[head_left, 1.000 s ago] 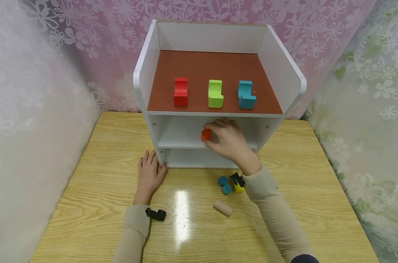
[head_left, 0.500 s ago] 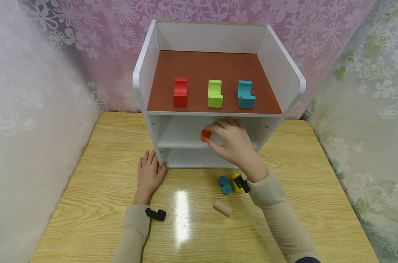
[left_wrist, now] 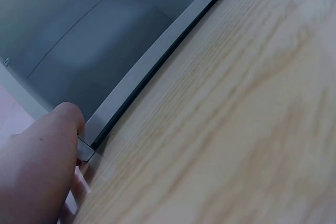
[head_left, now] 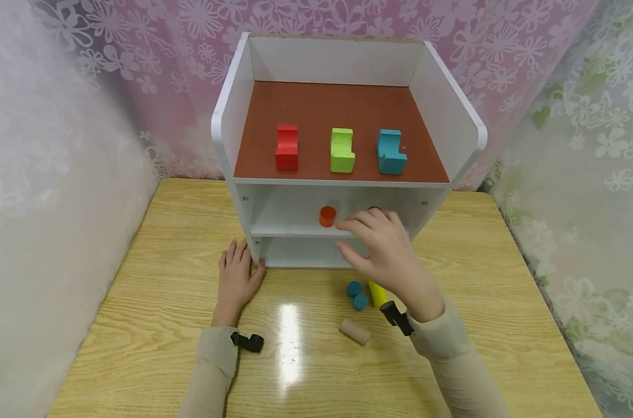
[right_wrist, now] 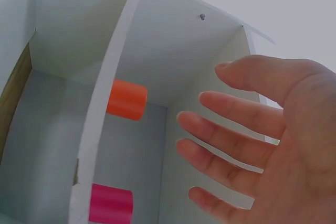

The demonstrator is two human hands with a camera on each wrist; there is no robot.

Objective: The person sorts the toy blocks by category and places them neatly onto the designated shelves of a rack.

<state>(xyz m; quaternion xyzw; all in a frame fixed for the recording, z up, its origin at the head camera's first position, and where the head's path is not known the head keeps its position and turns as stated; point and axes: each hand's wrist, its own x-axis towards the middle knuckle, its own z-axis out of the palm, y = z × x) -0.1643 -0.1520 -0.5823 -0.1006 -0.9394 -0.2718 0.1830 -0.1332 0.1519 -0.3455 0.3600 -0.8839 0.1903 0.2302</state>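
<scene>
An orange cylinder block [head_left: 327, 216] stands on the middle shelf of a white shelf unit [head_left: 316, 181]. My right hand [head_left: 387, 249] is just right of it, fingers spread and holding nothing. In the right wrist view, the orange cylinder [right_wrist: 127, 99] is apart from the fingertips, and a pink cylinder [right_wrist: 111, 203] stands on the same shelf. My left hand [head_left: 237, 283] rests at the unit's lower left corner, fingers straight along the outer side. In the left wrist view, the thumb [left_wrist: 68, 113] touches the front corner of the side panel.
Red [head_left: 287, 148], lime green [head_left: 342, 151] and blue [head_left: 391, 152] notched blocks stand on the brown top board. On the wooden table [head_left: 154, 290] before the unit are two blue cylinders [head_left: 360, 302], a yellow cylinder [head_left: 377, 294] and a plain wooden cylinder [head_left: 354, 331].
My right hand has let go of the orange cylinder and drawn back to the right and toward me. The cylinder stays on the middle shelf. My left hand has not moved.
</scene>
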